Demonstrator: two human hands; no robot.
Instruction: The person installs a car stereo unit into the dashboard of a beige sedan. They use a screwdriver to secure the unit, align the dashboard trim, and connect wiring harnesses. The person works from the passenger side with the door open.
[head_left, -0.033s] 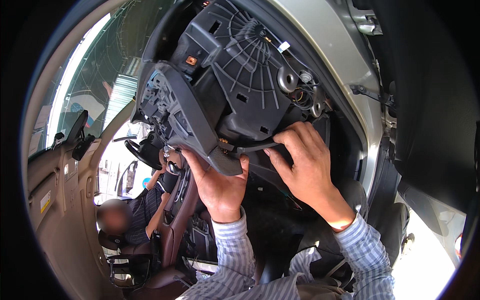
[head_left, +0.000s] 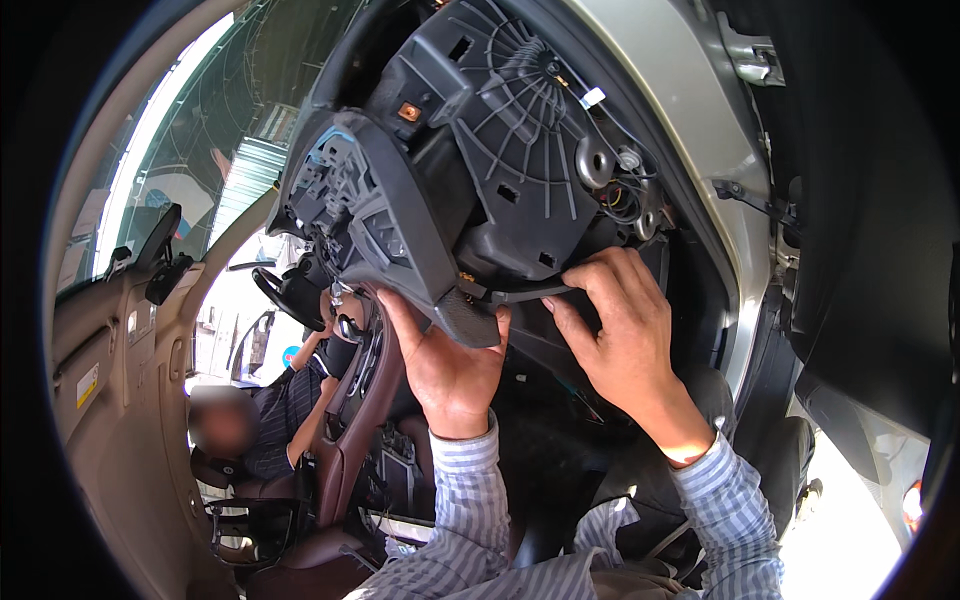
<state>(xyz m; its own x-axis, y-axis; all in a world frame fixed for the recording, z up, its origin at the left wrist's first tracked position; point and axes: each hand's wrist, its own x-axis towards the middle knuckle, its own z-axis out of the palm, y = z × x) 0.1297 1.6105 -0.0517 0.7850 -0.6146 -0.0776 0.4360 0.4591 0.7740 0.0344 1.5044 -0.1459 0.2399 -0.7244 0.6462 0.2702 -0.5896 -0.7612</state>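
Observation:
A dark grey dashboard trim panel (head_left: 412, 225) stands tilted in front of the car's bare dashboard, its clips and ribbed back showing on the left. My left hand (head_left: 455, 375) cups the panel's lower end, thumb on one side and fingers on the other. To its right, my right hand (head_left: 630, 335) is closed, with fingers and thumb at a narrow black plastic strip (head_left: 535, 294) along the dashboard's lower edge. Just above it is the black ribbed dashboard housing (head_left: 525, 215). The fingertips' exact contact with the strip is partly hidden.
Loose wires (head_left: 625, 195) and a round metal fitting (head_left: 594, 160) lie at the dashboard's right end. Beyond is the door frame (head_left: 690, 150) with an open door (head_left: 870, 250). At left, another person (head_left: 275, 415) sits by the steering wheel (head_left: 285, 300).
The dashboard, panel and both hands appear shifted slightly right in the picture, as the whole view has moved. Both hands keep their places on the panel and the strip.

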